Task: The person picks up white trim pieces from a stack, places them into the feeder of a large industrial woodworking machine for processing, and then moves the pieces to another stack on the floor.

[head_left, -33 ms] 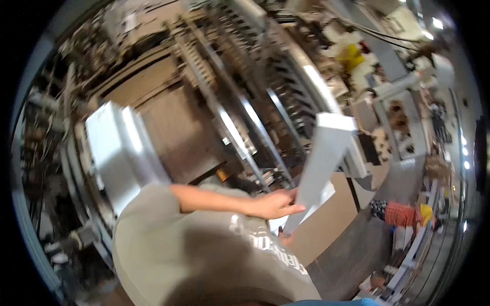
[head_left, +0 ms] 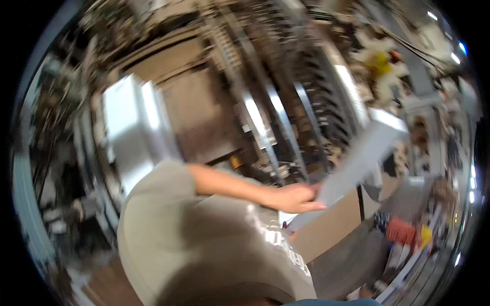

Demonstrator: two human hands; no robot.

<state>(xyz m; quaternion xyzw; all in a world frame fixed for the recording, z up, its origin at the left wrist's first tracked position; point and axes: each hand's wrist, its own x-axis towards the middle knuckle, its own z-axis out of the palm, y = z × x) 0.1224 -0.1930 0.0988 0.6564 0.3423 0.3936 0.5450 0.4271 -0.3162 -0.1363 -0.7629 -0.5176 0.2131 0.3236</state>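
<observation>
A long pale grey slab-like piece [head_left: 352, 163] with a white end stands tilted to the right in front of me; blur hides whether it is a box or a stack of sheets. Around its near edge my left hand [head_left: 297, 198] is closed, with the thumb stretched along the face and the other fingers partly behind. Only a bit of my right hand [head_left: 291, 233] shows at the slab's lower end, gripping there, mostly hidden by the slab. Beneath the lower end lies a brown cardboard sheet [head_left: 332, 229].
A large machine with metal rails [head_left: 278, 109] and a brown board bed [head_left: 196, 107] fills the area ahead. A shiny metal housing [head_left: 135, 127] stands close on my left. At the far right, a person in red clothing [head_left: 400, 230] stands by a grey floor [head_left: 352, 260].
The slab has swung to the right and leans over more, with both hands still on it. My view has turned slightly, so the machine sits further right in it.
</observation>
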